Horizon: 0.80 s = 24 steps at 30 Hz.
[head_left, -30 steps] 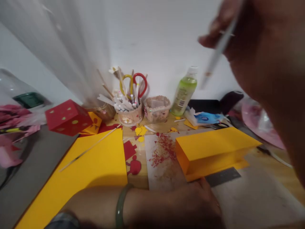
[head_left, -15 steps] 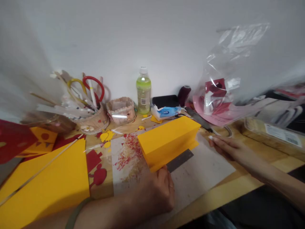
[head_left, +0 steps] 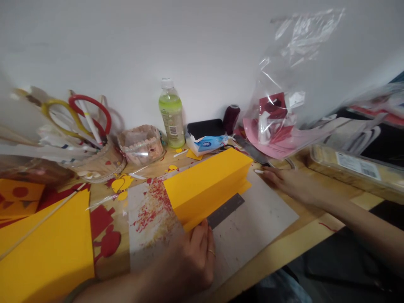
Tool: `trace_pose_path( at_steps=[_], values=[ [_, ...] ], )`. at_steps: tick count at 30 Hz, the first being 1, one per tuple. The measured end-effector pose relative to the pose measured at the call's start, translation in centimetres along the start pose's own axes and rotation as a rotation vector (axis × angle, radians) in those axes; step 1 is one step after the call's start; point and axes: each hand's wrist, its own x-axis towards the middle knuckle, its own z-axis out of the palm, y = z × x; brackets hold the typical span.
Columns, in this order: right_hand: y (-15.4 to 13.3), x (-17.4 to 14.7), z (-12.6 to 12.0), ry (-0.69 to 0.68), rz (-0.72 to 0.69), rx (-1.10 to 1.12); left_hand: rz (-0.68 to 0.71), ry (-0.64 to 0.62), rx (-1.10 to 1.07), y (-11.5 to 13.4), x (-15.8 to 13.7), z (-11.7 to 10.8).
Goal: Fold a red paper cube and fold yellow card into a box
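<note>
A folded yellow paper box shape stands tilted over the grey-white sheet. My left hand is closed on its near lower corner, with a ring on one finger. Below the folded paper a dark grey flat piece pokes out, partly covered. Off to the right, my right hand is low over the table by the sheet's far right edge. Its fingers are closed, and a small white piece shows at their tips; its exact kind is unclear.
Large yellow paper and red cut-outs lie at left. Behind are a cup of scissors and pens, a small basket, a green drink bottle, a tissue pack, a thread spool and a clear bag.
My right hand has lowered toward the table with the small white piece. My left hand keeps its hold on the yellow paper. The whole view has shifted, moving things leftward.
</note>
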Motion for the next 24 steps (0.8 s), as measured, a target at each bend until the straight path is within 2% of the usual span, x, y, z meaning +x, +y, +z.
trace_pose_path(
  at_steps=[5, 9, 13, 16, 20, 22, 24],
  values=[
    [0.3, -0.3, -0.8, -0.022, 0.046, 0.196, -0.037, 0.051, -0.034, 0.4, -0.2, 0.5],
    [-1.7, -1.6, -1.8, -0.043, 0.039, 0.424, -0.017, 0.044, -0.042, 0.4, -0.2, 0.6],
    [-4.3, -3.1, -2.0, -0.090, 0.182, 0.935, 0.010, 0.015, -0.048, 0.0, 0.0, 0.2],
    [-5.9, -3.7, -0.7, -0.235, 0.243, 1.306, 0.019, 0.000, -0.044, -0.1, -0.1, 0.0],
    [-8.2, -3.4, 2.5, -0.506, 0.047, 1.531, 0.003, -0.018, -0.044, 0.2, -0.3, 0.1],
    [-9.6, -2.9, 3.8, -0.598, -0.074, 1.544, 0.003, -0.017, -0.043, 0.3, -0.3, 0.1],
    [-10.9, -2.3, 4.7, -0.617, -0.153, 1.470, 0.017, -0.029, -0.036, 0.2, -0.3, 0.0]
  ],
)
